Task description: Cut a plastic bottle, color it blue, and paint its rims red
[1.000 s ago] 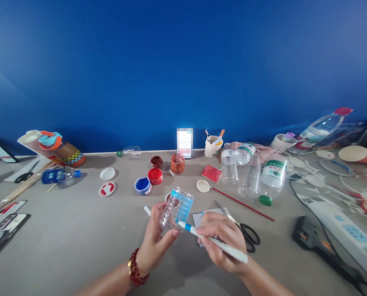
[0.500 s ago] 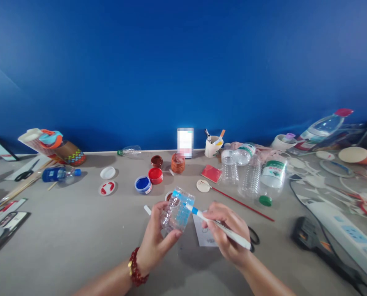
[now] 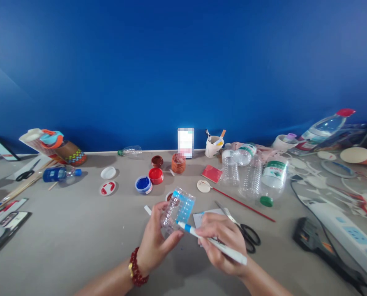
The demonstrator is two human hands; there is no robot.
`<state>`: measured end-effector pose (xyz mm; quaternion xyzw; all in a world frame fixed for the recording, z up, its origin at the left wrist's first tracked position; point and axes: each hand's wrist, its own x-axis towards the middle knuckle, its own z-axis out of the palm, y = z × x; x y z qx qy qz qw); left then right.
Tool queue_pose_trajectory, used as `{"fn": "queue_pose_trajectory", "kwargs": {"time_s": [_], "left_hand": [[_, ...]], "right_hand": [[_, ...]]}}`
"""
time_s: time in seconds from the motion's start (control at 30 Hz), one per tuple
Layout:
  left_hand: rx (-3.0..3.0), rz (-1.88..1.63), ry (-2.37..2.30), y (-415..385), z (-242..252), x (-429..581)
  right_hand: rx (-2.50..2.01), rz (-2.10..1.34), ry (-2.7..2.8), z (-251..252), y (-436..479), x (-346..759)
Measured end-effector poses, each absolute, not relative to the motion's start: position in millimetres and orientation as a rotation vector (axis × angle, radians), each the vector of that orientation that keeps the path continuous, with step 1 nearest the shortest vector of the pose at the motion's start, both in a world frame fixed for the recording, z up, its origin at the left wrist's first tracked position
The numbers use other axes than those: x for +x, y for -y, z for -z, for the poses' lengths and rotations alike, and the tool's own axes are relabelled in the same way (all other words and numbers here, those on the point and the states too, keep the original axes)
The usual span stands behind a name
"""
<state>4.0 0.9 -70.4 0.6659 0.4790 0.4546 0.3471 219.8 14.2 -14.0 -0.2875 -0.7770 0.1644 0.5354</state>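
In the middle of the view my left hand, with a red bead bracelet at its wrist, grips a clear ribbed piece of plastic bottle tilted above the table. Light blue colour covers part of the bottle piece's right side. My right hand is closed round a white marker with a blue band. The marker's tip meets the lower part of the plastic. Beneath the right hand lie a white paper, partly covered, and scissors with black handles.
Behind my hands stand open paint jars, blue, red and brown. A paintbrush lies to the right, near several plastic bottles. A hot glue gun and a power strip sit further right.
My right hand has moved the marker down and left, from the upper right of the bottle piece to its lower part. More of the scissors shows now. The left hand stays nearly still.
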Motion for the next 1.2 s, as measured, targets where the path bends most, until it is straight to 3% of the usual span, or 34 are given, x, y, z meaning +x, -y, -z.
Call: {"fn": "queue_pose_trajectory", "kwargs": {"time_s": [0.87, 1.07, 1.2], "left_hand": [[1.789, -1.195, -1.285, -1.8, 66.2, 4.0], [1.853, -1.185, -1.322, -1.5, 66.7, 3.4], [1.889, -1.192, -1.337, -1.7, 66.2, 3.9]], "right_hand": [[-0.857, -0.238, 1.752, 16.1, -13.4, 222.4], [-0.662, -0.333, 1.845, 13.5, -12.0, 216.6], [-0.835, -0.283, 1.758, 12.0, -12.8, 218.8]]}}
